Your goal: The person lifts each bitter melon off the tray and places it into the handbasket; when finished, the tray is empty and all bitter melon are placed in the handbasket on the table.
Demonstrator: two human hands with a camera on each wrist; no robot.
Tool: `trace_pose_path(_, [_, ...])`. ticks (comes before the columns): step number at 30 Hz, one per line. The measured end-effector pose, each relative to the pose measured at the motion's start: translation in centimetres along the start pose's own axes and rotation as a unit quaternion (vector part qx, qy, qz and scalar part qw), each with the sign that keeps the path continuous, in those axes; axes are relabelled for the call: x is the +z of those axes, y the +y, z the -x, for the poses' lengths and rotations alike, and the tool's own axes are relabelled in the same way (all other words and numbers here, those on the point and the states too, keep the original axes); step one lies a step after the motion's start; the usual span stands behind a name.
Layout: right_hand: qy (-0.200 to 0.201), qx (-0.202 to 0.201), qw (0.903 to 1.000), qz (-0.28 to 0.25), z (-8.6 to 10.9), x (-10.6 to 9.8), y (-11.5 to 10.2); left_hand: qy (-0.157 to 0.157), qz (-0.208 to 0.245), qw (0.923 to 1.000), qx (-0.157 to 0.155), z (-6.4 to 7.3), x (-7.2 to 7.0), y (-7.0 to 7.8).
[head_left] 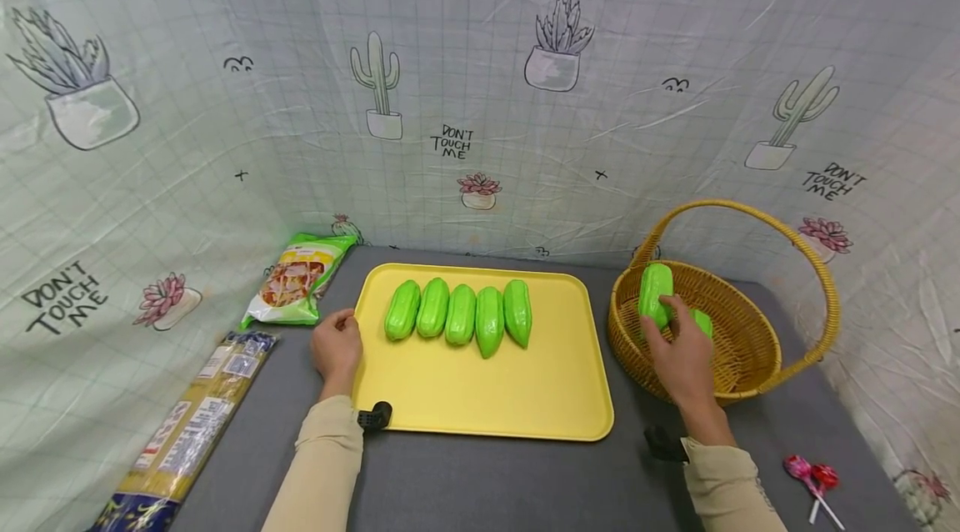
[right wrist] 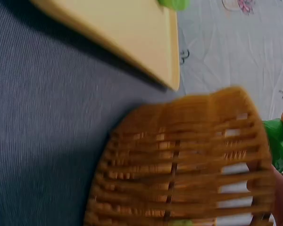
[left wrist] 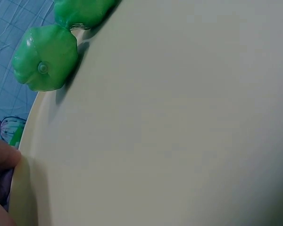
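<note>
Over the wicker basket point(head_left: 726, 286) my right hand point(head_left: 684, 353) grips a glossy green ribbed fruit point(head_left: 657, 286) between thumb and fingers. In the right wrist view that fruit point(right wrist: 277, 141) shows at the right edge, past the basket wall point(right wrist: 179, 155). Another green fruit point(head_left: 702, 321) lies inside the basket, partly hidden by the hand. Several like it point(head_left: 461, 315) stand in a row on the upper part of the yellow tray point(head_left: 480, 399). My left hand point(head_left: 337, 348) rests at the tray's left rim, fingers loosely curled, with a fingertip point(left wrist: 7, 155) right at the rim.
A green snack bag point(head_left: 296, 278) lies at the back left, and a long gold package point(head_left: 195, 424) slants along the left side. Two lollipops point(head_left: 813, 478) lie at the front right. The basket's tall handle point(head_left: 828, 298) arches up on its right. A patterned cloth point(head_left: 465, 98) hangs behind the table.
</note>
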State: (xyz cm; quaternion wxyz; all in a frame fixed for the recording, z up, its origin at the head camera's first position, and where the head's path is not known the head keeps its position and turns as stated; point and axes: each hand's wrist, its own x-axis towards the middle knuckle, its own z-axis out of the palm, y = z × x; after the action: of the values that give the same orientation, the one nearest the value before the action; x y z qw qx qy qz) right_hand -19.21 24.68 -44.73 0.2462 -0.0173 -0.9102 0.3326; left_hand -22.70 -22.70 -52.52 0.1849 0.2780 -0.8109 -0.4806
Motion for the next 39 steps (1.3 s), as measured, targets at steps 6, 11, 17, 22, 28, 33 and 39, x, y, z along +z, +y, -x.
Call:
trace_pose_path(6, [-0.024,0.033,0.9991,0.011,-0.3,-0.8,1.0,-0.001,0.002,1.0,-0.001,-0.1,-0.1,0.1])
trace_pose_path(11, [-0.055,0.056,0.9964,0.032,-0.6,-1.5,1.7,-0.003,0.001,1.0,-0.002,-0.2,-0.2,0.1])
trace_pose_path(17, [-0.089,0.069,0.9917,0.063,-1.2,-2.1,2.5,-0.007,0.0,1.0,-0.005,-0.3,-0.2,0.1])
trace_pose_path(22, [-0.111,0.088,0.9877,0.066,-1.4,-2.5,3.0,-0.009,0.0,0.9999,-0.008,-0.2,-0.2,0.2])
trace_pose_path(28, [-0.127,0.102,0.9834,0.08,-1.5,-2.6,3.5,-0.006,-0.003,1.0,-0.007,-0.1,0.0,0.2])
trace_pose_path(33, [-0.124,0.097,0.9838,0.085,-1.5,-2.7,3.5,-0.005,-0.004,0.9999,-0.008,-0.1,0.1,0.1])
trace_pose_path(39, [-0.145,0.077,0.9809,0.105,-1.4,-2.6,3.5,-0.004,-0.006,0.9999,-0.008,-0.2,0.1,-0.1])
